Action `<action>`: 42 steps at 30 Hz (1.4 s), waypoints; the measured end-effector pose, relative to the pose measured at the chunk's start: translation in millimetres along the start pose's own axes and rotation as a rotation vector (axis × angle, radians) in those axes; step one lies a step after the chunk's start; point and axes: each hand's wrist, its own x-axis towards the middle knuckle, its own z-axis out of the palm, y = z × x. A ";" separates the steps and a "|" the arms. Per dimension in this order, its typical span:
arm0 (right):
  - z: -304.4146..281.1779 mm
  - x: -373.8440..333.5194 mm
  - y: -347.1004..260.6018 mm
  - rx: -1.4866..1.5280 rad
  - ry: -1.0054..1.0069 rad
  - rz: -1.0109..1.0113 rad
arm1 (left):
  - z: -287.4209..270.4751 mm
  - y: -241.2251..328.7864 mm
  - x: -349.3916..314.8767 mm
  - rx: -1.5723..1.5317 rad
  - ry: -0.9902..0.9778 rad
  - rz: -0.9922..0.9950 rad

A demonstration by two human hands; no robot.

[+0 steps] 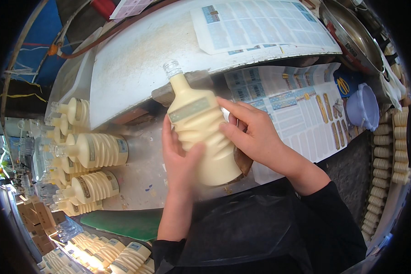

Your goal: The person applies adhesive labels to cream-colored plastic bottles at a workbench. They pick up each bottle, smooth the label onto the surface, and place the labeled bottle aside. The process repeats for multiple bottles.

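head view: both hands on a cream bottle over the bench

head view, and i see one cream ribbed bottle point(201, 132) held up over the middle of the worktable point(137, 59), its clear uncapped neck pointing away from me and a little left. my left hand point(180, 157) is wrapped around the bottle's lower left side, palm and thumb against the ridges. my right hand point(251, 134) is pressed on the right side, fingertips point(223, 104) lying on the pale label band point(189, 109) that runs across the bottle's shoulder. both hands are closed on the same bottle, close together but not touching each other as far as i can tell.

to my left, a pile of the same bottles point(91, 150) lies on its sides, some with labels on. more bottles point(118, 255) sit at the lower left edge. label sheets point(301, 114) are spread to the right of my hands, and another sheet point(260, 23) lies further back. a lilac bowl point(363, 107) sits near the right rim, beside a metal pan point(351, 32). a row of cream caps point(392, 160) runs down the far right.
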 end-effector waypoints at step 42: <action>1.0 42.5 -35.7 0.199 0.297 -0.087 | -12.4 8.4 40.0 -0.276 0.044 -0.072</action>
